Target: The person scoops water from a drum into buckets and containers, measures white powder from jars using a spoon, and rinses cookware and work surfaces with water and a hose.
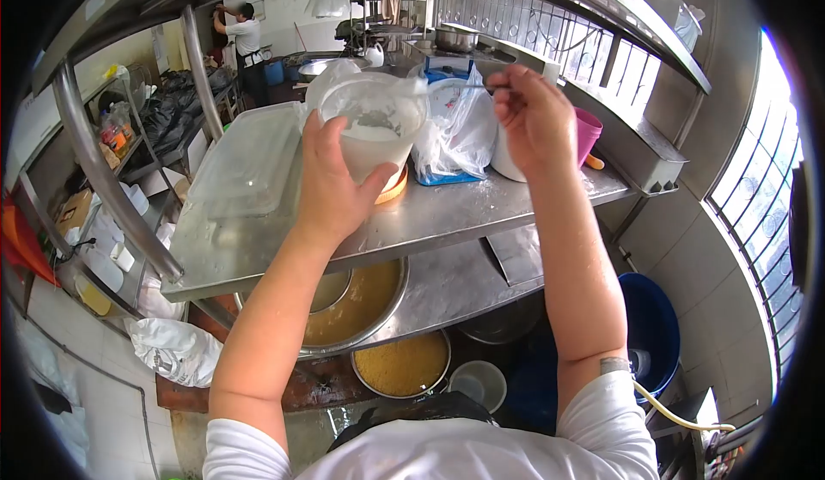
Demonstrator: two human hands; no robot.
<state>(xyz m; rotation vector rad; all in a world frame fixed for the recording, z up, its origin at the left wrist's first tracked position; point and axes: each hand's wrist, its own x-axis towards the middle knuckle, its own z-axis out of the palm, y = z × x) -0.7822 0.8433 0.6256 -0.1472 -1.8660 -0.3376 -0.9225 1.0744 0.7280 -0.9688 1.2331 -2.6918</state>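
My left hand (337,183) grips a translucent plastic tub (382,149) from the side, tilted so its mouth faces me. White material lies inside it. My right hand (539,123) pinches the thin handle of a spoon (471,87), held level over the tub's right side; its whitish far end is blurred. Below the tub sits an orange ring-shaped rim (394,189). Just behind, a clear plastic bag (440,145) covers something blue and white. A white container (507,155) and a pink cup (588,133) stand behind my right wrist.
A clear plastic box (245,162) rests on the steel table (344,252), left. Underneath are a large metal bowl (402,287) of brownish contents, a bowl of yellow grains (402,364) and a blue barrel (662,321). Steel posts (116,171) support an overhead shelf. Another person (249,46) stands far back.
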